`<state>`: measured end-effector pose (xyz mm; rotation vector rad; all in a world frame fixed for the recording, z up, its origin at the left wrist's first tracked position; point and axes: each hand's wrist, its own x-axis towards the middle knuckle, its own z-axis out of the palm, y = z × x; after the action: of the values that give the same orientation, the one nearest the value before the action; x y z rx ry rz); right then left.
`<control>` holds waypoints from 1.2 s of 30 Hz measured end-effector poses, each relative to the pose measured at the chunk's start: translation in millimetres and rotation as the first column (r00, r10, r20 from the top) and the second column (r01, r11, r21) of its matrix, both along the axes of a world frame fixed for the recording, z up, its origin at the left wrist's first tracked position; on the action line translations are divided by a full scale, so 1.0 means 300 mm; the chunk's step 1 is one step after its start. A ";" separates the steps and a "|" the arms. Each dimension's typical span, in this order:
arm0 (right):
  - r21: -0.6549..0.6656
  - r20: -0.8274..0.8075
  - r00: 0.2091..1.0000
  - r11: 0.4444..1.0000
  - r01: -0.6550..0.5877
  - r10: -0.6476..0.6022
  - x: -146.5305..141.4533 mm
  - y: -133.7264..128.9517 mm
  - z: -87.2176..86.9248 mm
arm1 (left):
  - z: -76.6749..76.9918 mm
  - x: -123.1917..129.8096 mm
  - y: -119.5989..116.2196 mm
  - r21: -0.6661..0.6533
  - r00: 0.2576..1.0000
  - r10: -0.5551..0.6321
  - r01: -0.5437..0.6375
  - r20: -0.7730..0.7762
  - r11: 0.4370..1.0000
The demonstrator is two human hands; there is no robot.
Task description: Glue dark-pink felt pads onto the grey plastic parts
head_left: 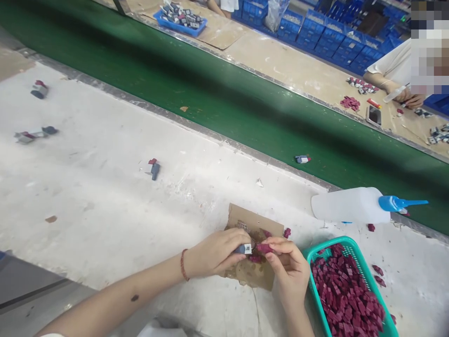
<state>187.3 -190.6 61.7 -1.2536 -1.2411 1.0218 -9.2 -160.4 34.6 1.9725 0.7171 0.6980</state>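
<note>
My left hand is closed round a small dark grey and white plastic part, its white end facing right. Between the thumb and fingers of my right hand is a maroon plastic piece, close to that white end; whether the two touch I cannot tell. Both hands are above a stained piece of cardboard, where another maroon piece lies. A green basket heaped with maroon pieces stands just right of my right hand.
A white squeeze bottle with a blue nozzle lies behind the basket. Grey, white and maroon assemblies are scattered on the left. Beyond runs a green conveyor belt carrying one assembly. Across it, a co-worker's hands handle small parts.
</note>
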 end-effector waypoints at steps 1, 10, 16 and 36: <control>0.004 0.004 1.000 1.000 -0.006 0.006 0.001 -0.002 0.000 | -0.006 0.002 -0.001 0.076 1.000 0.009 -0.007 -0.029 0.997; 0.132 0.221 0.972 0.985 -0.113 0.081 -0.002 -0.015 0.005 | -0.024 0.013 -0.013 0.402 0.975 0.151 -0.073 -0.164 0.913; 0.207 0.339 0.937 0.966 -0.157 0.080 -0.012 -0.005 0.021 | -0.022 0.019 -0.013 0.477 0.961 0.186 -0.067 -0.205 0.877; 0.334 0.607 0.794 0.899 -0.285 0.026 -0.016 -0.021 0.007 | -0.017 0.019 -0.002 0.400 0.978 0.141 -0.070 -0.151 0.914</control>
<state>182.6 -196.9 63.9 -1.1728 -1.9620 0.4261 -3.4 -161.0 29.7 2.4015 0.8468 0.7858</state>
